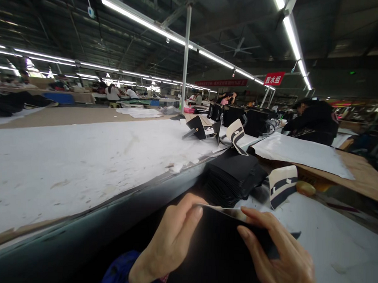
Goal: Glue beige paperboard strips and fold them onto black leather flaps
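Close in front of me is a black panel [218, 247] with a pale strip showing along its top edge; it looks like a cut piece of leather or fabric. My left hand [170, 236] pinches its upper left edge between thumb and fingers. At the upper right edge, my right hand [275, 249] grips the panel, thumb on the near face. Just beyond the hands lies a stack of black panels [231, 172]. To its right stands a curved cream piece with black bands [282, 185], and a similar cream piece [237, 135] rests above the stack.
A long table with a white, stained covering [81, 170] runs along the left. Black pieces with gold fittings [197, 127] and several black bags [234, 116] sit farther along. A person in black [315, 120] bends over a right-hand table. A yellow object [305, 188] lies near the cream piece.
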`<action>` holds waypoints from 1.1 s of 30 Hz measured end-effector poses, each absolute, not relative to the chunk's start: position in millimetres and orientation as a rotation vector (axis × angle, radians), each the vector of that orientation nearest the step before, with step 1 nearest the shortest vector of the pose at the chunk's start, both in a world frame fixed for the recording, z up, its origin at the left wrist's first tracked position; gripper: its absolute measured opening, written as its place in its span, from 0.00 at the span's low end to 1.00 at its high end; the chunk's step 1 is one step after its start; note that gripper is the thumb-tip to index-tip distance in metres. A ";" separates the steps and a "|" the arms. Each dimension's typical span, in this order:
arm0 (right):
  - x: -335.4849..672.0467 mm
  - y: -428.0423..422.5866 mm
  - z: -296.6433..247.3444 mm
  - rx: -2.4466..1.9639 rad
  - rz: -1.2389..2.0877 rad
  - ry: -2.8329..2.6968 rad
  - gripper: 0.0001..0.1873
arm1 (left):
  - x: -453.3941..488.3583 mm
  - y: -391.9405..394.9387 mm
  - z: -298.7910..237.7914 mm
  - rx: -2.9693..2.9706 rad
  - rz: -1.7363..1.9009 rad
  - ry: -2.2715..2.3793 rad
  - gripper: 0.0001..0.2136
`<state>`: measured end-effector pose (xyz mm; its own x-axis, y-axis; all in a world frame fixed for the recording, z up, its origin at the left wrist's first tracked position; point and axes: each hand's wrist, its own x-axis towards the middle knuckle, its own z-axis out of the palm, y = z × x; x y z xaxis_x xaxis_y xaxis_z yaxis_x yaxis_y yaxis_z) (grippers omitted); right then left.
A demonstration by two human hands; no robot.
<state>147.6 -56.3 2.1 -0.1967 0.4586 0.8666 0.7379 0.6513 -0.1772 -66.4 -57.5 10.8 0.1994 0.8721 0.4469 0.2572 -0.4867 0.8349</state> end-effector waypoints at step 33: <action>154.7 -47.5 2.1 -1.085 -0.165 -1.953 0.12 | -76.5 -86.4 8.3 2.156 1.496 1.083 0.10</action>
<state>154.7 -47.5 2.1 -0.2405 0.6261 0.7417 0.7420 0.6112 -0.2754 -76.5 -86.4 8.3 0.1726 0.7234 0.6685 0.4094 -0.6700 0.6193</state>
